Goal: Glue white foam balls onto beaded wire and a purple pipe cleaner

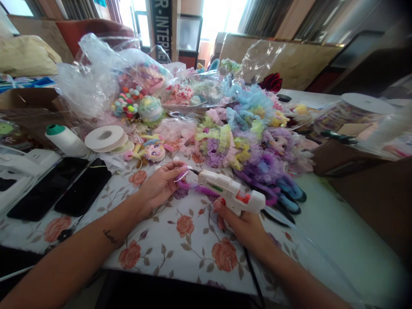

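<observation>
My right hand (pixel 243 225) is wrapped round the handle of a white hot glue gun (pixel 225 186) with an orange-red part near its back. Its dark nozzle points left and meets, or nearly meets, a small purple piece with a white beaded edge (pixel 182 174). That piece is pinched between the fingertips of my left hand (pixel 161 182), just above the floral tablecloth (pixel 161 240). Whether the nozzle touches it I cannot tell. Behind the gun lies a fuzzy purple strip (pixel 204 189). A black cord (pixel 252 274) runs down from near my right hand.
Frilly pastel doll clothes (pixel 219 146) and a doll with lilac hair (pixel 278 143) are heaped behind my hands. Two black phones (pixel 82 189), a ribbon spool (pixel 106 138) and a thread cone (pixel 66 140) lie left. A cardboard box (pixel 370 189) stands right.
</observation>
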Tool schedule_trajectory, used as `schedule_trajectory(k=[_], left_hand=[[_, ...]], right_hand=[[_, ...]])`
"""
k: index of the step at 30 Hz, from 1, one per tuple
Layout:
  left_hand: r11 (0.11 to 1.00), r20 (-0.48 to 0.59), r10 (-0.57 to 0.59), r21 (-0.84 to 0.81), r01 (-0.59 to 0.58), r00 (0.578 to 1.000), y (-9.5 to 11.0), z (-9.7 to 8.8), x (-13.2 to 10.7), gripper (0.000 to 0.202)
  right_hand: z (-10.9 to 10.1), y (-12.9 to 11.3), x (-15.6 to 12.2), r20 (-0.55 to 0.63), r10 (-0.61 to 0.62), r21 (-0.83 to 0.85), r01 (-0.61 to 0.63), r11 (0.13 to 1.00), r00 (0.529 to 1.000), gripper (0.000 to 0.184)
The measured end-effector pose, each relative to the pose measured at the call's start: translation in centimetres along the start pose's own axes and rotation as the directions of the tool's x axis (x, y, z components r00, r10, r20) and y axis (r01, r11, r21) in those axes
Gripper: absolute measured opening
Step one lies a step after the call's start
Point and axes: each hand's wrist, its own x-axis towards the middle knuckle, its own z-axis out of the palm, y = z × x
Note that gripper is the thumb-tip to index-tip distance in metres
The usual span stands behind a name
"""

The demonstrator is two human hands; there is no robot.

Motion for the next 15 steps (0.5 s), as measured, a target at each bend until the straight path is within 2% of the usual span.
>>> schedule_trajectory(k=[10, 15], left_hand=[[1.000, 0.008, -0.007, 0.022, 0.007, 1.000, -0.16, -0.19, 0.05, 0.013], [1.000, 0.016, -0.001, -0.005, 0.001, 1.000, -0.16, -0.43, 0.22, 0.013]], right_hand=[[0.18, 0.02, 0.01, -0.030, -0.003, 0.018, 0.003, 1.000, 1.000, 0.031], [0.06, 0.04, 0.05, -0.006, -0.009, 0.000, 0.009, 1.000, 1.000, 0.032]])
